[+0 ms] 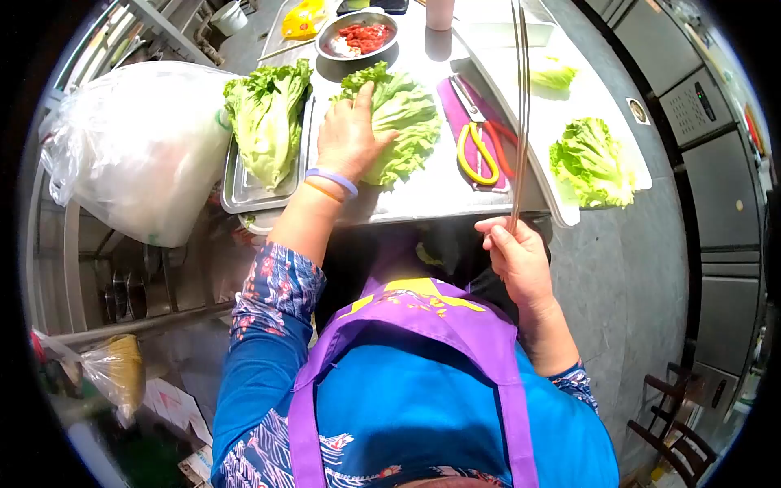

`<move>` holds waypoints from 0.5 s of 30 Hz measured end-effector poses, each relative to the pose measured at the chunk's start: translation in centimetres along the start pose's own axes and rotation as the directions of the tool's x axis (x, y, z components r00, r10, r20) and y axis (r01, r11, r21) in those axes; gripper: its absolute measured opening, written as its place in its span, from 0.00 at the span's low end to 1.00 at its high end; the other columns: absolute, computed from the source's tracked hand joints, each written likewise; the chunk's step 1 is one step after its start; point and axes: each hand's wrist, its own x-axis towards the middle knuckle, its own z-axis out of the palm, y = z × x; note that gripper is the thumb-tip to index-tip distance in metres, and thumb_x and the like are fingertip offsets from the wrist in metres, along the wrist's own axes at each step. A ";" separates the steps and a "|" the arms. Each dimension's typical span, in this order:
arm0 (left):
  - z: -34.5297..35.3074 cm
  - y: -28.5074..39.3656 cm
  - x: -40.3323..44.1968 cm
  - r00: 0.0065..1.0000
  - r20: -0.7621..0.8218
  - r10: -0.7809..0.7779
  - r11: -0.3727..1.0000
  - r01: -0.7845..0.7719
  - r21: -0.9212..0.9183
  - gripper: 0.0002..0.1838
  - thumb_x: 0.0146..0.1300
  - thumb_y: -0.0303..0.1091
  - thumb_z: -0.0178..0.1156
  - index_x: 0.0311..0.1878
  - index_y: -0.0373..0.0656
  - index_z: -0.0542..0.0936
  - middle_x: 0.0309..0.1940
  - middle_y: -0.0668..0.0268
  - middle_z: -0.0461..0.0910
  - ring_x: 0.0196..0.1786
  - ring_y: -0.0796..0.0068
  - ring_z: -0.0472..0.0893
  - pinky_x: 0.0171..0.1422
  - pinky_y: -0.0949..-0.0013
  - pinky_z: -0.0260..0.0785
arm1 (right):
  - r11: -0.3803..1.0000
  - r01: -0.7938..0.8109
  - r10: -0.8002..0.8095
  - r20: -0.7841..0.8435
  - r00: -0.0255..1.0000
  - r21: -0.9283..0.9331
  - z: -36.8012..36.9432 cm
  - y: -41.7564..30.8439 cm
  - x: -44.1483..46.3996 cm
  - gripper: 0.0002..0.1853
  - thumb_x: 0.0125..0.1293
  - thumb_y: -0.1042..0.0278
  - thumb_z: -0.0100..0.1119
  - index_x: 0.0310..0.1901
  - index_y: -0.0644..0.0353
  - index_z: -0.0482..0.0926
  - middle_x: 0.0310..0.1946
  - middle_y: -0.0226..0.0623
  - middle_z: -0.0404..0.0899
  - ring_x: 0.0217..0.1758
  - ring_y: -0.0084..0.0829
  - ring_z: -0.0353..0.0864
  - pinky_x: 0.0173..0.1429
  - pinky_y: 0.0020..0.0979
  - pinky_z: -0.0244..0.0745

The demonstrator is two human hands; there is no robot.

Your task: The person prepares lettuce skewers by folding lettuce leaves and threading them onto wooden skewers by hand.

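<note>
My left hand (350, 134) lies with its fingers spread on a pale green lettuce leaf (413, 134) spread flat on the table. In my right hand (521, 256), near the table's front edge, several long thin metal skewers (523, 106) are gripped at their lower ends and point away from me. A head of lettuce (272, 122) rests on a metal tray (244, 201), left of my left hand. Between my hands, scissors (478, 154) with yellow and red handles lie on a purple cloth (448, 96).
A metal bowl (325, 45) of red food stands at the back, beside a yellow packet (304, 18) and a pink cup (440, 15). More lettuce (592, 167) sits on a white board (630, 146) at right. A large plastic bag (138, 146) bulges at left.
</note>
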 end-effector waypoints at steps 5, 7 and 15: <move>1.2 -0.9 -0.4 0.992 -0.125 0.018 0.994 -0.031 -0.103 0.24 0.54 0.40 0.64 0.56 0.47 0.77 0.43 0.53 0.79 0.47 0.55 0.78 0.55 0.59 0.70 | 1.000 -0.001 0.002 0.003 1.000 -0.021 -0.5 0.4 -1.1 0.09 0.71 0.70 0.50 0.44 0.64 0.79 0.26 0.25 0.74 0.17 0.09 0.58 0.20 0.15 0.49; 1.1 -1.9 -0.6 0.969 -0.242 0.046 0.972 -0.100 -0.214 0.21 0.55 0.37 0.62 0.54 0.47 0.78 0.45 0.55 0.79 0.47 0.56 0.78 0.55 0.61 0.70 | 1.000 -0.002 0.002 0.007 1.000 0.007 -0.7 0.4 -1.3 0.09 0.70 0.70 0.51 0.44 0.63 0.79 0.26 0.25 0.74 0.17 0.09 0.58 0.20 0.15 0.49; -3.4 -4.2 -1.7 0.916 0.012 -0.400 -0.158 -0.056 -0.986 0.16 0.70 0.37 0.53 0.55 0.37 0.77 0.43 0.65 0.82 0.42 0.74 0.80 0.48 0.73 0.74 | 0.992 -0.010 0.000 0.085 0.996 0.123 0.3 0.0 -1.1 0.09 0.69 0.70 0.52 0.44 0.64 0.79 0.25 0.26 0.74 0.17 0.09 0.57 0.19 0.15 0.48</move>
